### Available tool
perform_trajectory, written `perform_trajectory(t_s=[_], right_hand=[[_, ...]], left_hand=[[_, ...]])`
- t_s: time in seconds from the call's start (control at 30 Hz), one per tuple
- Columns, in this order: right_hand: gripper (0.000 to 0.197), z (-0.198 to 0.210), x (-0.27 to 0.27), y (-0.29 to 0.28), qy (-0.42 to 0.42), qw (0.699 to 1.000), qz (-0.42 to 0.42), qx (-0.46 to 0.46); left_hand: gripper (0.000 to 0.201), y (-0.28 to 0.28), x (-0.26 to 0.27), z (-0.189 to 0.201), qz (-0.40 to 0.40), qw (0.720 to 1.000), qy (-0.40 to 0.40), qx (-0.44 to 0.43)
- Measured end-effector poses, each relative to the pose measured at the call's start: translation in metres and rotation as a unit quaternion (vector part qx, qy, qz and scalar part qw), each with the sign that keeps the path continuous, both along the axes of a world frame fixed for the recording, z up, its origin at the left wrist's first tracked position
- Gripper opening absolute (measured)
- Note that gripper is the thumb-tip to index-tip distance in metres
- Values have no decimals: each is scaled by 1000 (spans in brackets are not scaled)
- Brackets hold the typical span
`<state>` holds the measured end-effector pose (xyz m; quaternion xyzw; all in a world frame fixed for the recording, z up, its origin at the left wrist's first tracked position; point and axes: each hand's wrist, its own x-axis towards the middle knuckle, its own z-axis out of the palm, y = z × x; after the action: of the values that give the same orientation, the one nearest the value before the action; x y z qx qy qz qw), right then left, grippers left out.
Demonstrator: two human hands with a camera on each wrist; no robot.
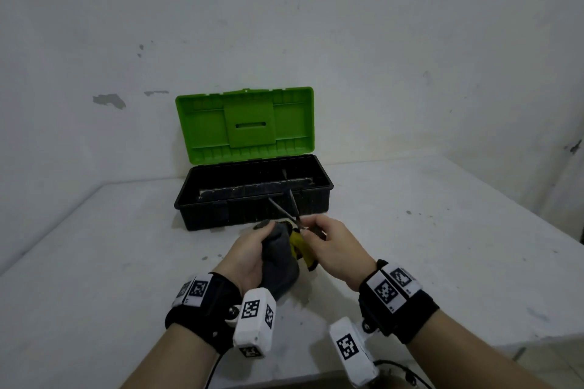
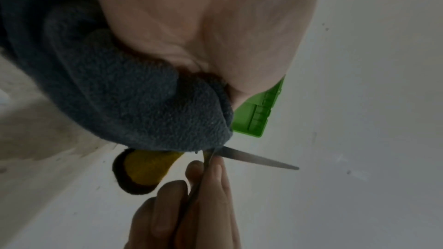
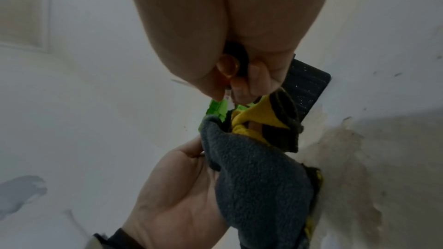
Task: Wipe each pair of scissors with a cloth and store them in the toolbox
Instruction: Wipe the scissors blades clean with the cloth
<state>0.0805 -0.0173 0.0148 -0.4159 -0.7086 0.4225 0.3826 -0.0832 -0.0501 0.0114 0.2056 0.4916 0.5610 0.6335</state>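
Just above the near part of the table [image 1: 94, 262], my left hand [image 1: 249, 257] wraps a grey cloth [image 1: 279, 265] around the scissors [image 1: 295, 230], and my grip there is closed on cloth and handle together. I hold it that way, I judge, so the fleece cushions my palm and takes the dirt while the tool stays pinned. In the left wrist view the cloth is nubbly and soft, bunched thick over the pivot, with a yellow handle loop edged in black poking out beneath it.

My right hand [image 1: 331, 246] pinches one blade close to the pivot between the fingertips [image 2: 210, 177], its grip closed on thin flat metal. Gripping the flats keeps my skin off the edge and lets me spread the blades; they stand apart in a narrow V, points aimed away from me, so both inner faces can be reached by the cloth. The steel looks dull and grey, tapering to a sharp tip.

Beyond the points sits the toolbox [image 1: 252, 196], near the wall, its black tray open towards me and its bright green ribbed lid [image 1: 245, 123] tilted back upright. It is placed straight ahead so that stowing the wiped pair should be a short push forward. The tray is dark; a long pale shape lies inside, and I cannot tell what it is. The table is pale, scuffed and spotted.
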Motion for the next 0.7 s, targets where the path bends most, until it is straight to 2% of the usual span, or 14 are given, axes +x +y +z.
perform_trajectory(t_s=[0.1,0.2,0.27,0.3,0.37,0.43,0.5,0.6,0.7], right_hand=[[17,1,-1,-6,-35,999,25,-15],[35,2,-4,-8,-97,995,5,14],[27,0,-6,-6,-114,993,-20,29],[21,-1,-7,-6,-104,994,-40,20],[16,-1,-7,-5,-14,996,-74,-41],[27,1,-5,-4,116,982,-80,-125],[34,6,0,-3,209,956,-64,-198],[29,12,9,2,232,940,-68,-239],[6,14,14,4,202,950,-62,-229]], left_hand=[[36,-2,1,-7,-20,999,-8,33],[38,-6,8,-13,-44,996,37,70],[40,-6,9,-19,-52,991,54,109],[39,-6,8,-21,-49,989,65,121],[39,-5,6,-26,-23,988,73,137],[42,-5,3,-26,-24,987,65,148],[43,-8,0,-23,-43,987,57,147],[40,-9,-7,-19,-36,990,41,126],[30,-6,-13,-15,-12,994,-2,105]])
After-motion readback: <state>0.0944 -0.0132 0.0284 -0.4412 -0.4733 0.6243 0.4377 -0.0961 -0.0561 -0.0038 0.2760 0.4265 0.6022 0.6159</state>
